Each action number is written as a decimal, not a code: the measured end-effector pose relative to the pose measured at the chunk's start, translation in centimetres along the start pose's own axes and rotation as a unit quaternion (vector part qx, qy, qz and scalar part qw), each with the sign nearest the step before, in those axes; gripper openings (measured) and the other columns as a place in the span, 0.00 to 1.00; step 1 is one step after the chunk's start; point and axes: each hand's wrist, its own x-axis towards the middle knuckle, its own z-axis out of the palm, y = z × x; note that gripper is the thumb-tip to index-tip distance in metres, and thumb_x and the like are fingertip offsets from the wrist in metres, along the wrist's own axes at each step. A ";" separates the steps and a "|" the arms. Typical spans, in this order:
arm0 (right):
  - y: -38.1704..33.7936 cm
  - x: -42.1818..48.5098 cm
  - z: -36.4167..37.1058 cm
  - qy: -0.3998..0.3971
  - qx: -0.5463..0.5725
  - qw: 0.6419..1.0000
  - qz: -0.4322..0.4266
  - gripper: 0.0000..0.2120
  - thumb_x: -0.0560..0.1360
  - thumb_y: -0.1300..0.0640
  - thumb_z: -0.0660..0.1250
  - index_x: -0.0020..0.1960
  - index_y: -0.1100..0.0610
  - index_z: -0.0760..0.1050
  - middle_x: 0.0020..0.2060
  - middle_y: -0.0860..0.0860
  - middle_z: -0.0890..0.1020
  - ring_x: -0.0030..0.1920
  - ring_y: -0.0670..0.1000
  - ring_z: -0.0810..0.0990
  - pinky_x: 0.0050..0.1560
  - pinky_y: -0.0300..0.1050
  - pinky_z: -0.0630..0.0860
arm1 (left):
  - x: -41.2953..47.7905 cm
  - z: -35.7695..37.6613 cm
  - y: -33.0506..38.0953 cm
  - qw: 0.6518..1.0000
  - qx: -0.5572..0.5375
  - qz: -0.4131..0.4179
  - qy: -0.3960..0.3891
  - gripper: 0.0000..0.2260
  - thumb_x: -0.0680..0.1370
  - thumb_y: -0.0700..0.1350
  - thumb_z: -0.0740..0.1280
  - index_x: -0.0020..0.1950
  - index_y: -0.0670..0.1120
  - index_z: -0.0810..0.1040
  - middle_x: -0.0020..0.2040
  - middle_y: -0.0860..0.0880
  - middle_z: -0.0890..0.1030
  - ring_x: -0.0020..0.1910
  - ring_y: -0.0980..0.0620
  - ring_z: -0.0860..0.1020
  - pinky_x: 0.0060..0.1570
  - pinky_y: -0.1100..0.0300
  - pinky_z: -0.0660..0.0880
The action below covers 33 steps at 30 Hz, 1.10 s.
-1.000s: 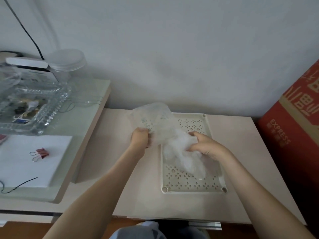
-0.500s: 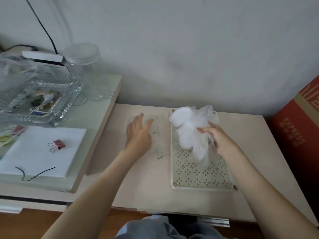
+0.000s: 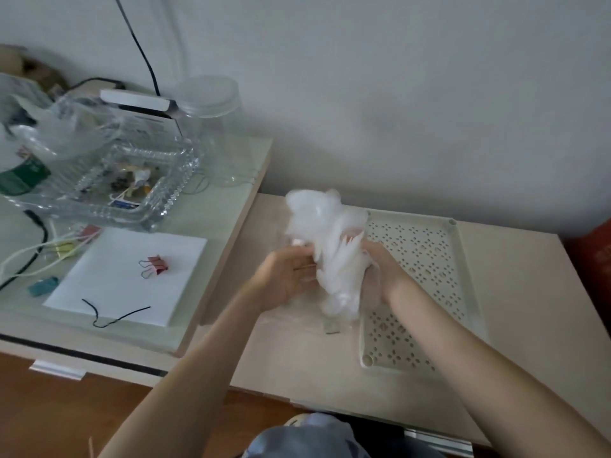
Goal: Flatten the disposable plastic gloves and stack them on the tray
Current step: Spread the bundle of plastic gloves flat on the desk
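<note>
To the left of my hands stands a higher side desk (image 3: 228, 206) with a glass top. On it lie a white paper pad (image 3: 109, 285) with a red binder clip (image 3: 154, 264), a ribbed glass dish (image 3: 109, 190) of small odds, and farther back a clear lidded jar (image 3: 209, 107). Far off to my right is the edge of a red carton (image 3: 595, 256). Below my hands a flat clear packet (image 3: 294, 322) lies on the pale table (image 3: 519, 292), just beside the tray (image 3: 464, 276).

My right hand (image 3: 380, 271) is curled round the wad of gloves (image 3: 334, 259), holding it in the air over the tray's left edge and the packet. My left hand (image 3: 284, 279) reaches onto the wad's other side. Its fingers are blurred, so I cannot tell whether they pinch or only touch.

The gloves are thin, milky, crumpled film, bunched into a puffy lump. The tray is cream plastic, rectangular, with a raised rim and a floor pierced in a patterned lattice.
</note>
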 end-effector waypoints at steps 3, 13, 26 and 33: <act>0.9 0.4 1.4 -0.082 0.044 0.995 0.032 0.08 0.79 0.59 0.60 0.48 0.59 0.77 0.35 0.52 0.83 0.35 0.48 0.82 0.37 0.39 0.78 | 0.1 -0.6 -0.5 0.998 0.019 0.006 0.055 0.14 0.80 0.41 0.59 0.37 0.42 0.79 0.34 0.47 0.78 0.33 0.54 0.77 0.39 0.63 0.74; 1.9 1.0 2.1 -0.028 -0.053 0.998 0.003 0.13 0.75 0.67 0.57 0.46 0.56 0.79 0.35 0.53 0.81 0.36 0.51 0.79 0.43 0.46 0.75 | 0.6 -2.5 -0.6 0.978 0.146 0.064 0.138 0.15 0.77 0.46 0.70 0.61 0.43 0.73 0.50 0.48 0.81 0.43 0.55 0.82 0.35 0.66 0.76; 0.9 -0.4 2.1 -0.054 0.063 0.995 0.046 0.18 0.78 0.44 0.59 0.52 0.57 0.77 0.37 0.53 0.80 0.37 0.52 0.79 0.46 0.46 0.73 | -0.3 -0.4 0.6 0.994 0.083 -0.051 0.049 0.25 0.79 0.64 0.55 0.47 0.43 0.77 0.37 0.48 0.80 0.31 0.55 0.80 0.28 0.65 0.74; 0.6 -1.2 2.0 -0.102 -0.058 0.993 0.030 0.16 0.79 0.53 0.61 0.63 0.54 0.78 0.58 0.52 0.82 0.58 0.53 0.80 0.62 0.50 0.74 | -1.2 -0.1 1.1 0.993 0.096 -0.065 -0.033 0.33 0.68 0.69 0.67 0.63 0.48 0.78 0.60 0.44 0.81 0.60 0.46 0.79 0.62 0.50 0.73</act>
